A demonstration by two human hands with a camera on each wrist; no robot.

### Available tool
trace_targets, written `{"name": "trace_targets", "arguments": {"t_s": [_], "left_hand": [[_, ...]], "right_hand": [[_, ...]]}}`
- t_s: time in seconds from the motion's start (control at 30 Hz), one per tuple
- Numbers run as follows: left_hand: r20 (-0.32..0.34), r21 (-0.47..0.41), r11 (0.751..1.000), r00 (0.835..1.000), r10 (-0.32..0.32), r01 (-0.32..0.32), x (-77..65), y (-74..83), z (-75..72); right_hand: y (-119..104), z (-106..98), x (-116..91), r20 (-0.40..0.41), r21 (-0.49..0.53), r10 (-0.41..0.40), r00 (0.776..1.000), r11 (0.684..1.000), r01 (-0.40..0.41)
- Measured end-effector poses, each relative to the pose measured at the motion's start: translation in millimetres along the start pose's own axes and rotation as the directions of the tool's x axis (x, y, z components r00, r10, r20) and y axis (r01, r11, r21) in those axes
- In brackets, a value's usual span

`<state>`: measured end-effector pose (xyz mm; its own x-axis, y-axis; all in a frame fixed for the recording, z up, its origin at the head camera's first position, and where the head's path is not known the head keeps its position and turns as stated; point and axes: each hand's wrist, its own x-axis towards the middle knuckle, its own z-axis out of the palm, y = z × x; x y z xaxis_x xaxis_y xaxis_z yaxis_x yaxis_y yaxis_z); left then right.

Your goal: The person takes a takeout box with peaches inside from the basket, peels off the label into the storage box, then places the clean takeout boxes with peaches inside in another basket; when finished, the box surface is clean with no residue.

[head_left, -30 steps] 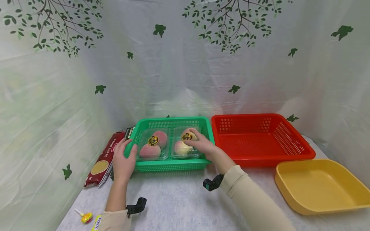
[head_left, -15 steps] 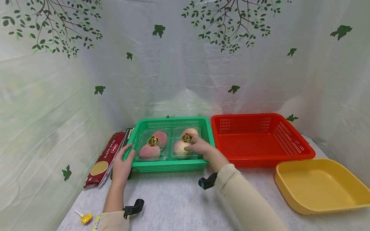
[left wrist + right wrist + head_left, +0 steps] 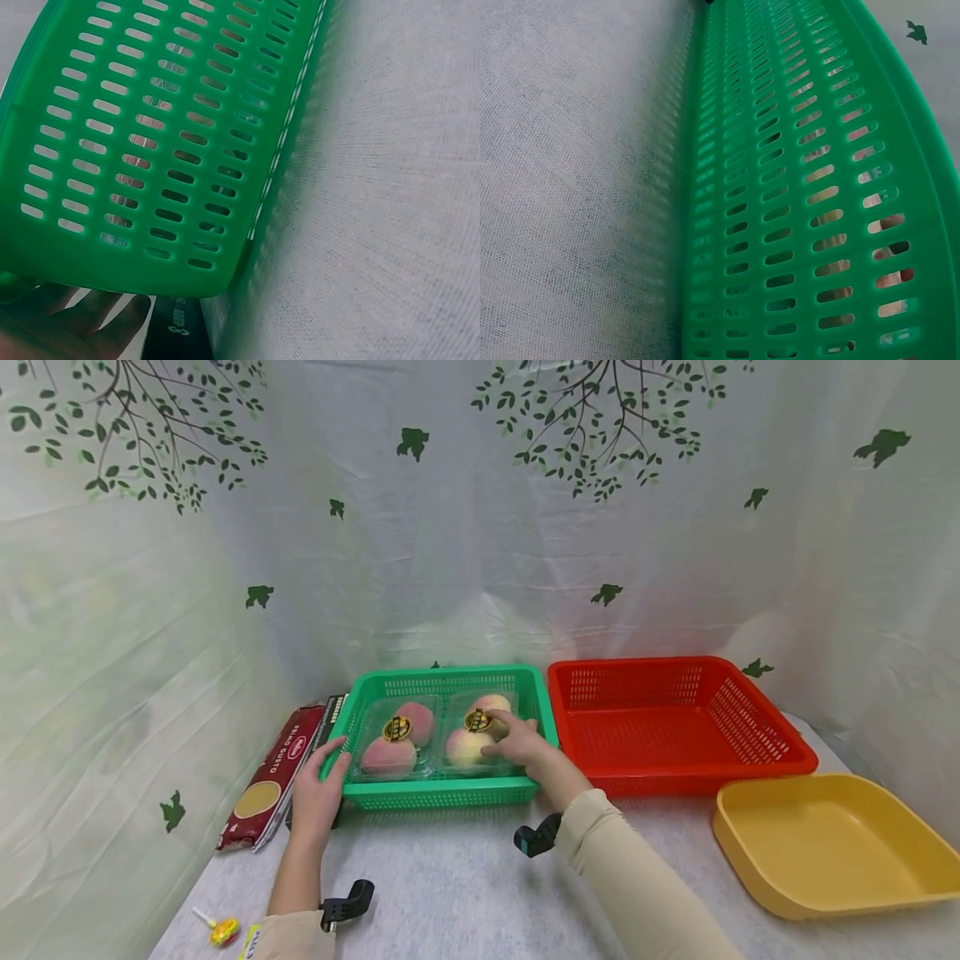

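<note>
A green basket [image 3: 442,795] holds two clear plastic packs of peaches with black-and-gold stickers. In the left pack [image 3: 396,739] the fruits are pink; in the right pack [image 3: 468,747] they are paler yellow-pink. My right hand [image 3: 521,746] rests over the right side of that pack, fingers spread and slightly bent, thumb to the front. My left hand [image 3: 318,789] lies at the basket's front left corner, its thumb and index finger at the rim. Several left fingers [image 3: 124,326] show just outside the basket's short side in the left wrist view. The right wrist view hides my right hand behind the basket wall [image 3: 810,187].
A red basket [image 3: 637,735] stands right of the green one, and a yellow tray [image 3: 847,843] sits before it at the far right. Dark red Primo Gusto packaging [image 3: 273,777] lies at the left. A lollipop [image 3: 222,932] is near the front left, beside a yellow packet [image 3: 251,943].
My right hand has come down onto the right pack, which has shifted slightly left. My left hand has settled at the corner, and the green basket's front has moved slightly left.
</note>
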<state>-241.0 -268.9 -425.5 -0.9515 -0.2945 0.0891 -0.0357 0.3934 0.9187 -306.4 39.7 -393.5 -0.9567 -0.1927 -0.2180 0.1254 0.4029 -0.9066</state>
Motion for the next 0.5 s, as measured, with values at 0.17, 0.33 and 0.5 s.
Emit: {"name": "trace_targets", "arguments": {"t_s": [0.17,0.33,0.5], "left_hand": [[-0.007,-0.013,1.0,1.0,-0.005,0.004,0.0,0.1,1.6],[-0.014,-0.03,1.0,1.0,-0.005,0.004,-0.2,1.8,2.9],[-0.015,-0.029,0.999,1.0,-0.026,0.025,-1.6,1.5,3.2]], "right_hand": [[-0.9,0.5,-2.3,-0.059,-0.032,-0.034,0.998,0.999,0.032],[-2.1,0.7,-5.0,-0.097,-0.063,-0.086,0.992,0.995,0.08],[-1.6,1.3,-6.1,-0.089,-0.046,-0.092,0.992,0.995,0.088]]}}
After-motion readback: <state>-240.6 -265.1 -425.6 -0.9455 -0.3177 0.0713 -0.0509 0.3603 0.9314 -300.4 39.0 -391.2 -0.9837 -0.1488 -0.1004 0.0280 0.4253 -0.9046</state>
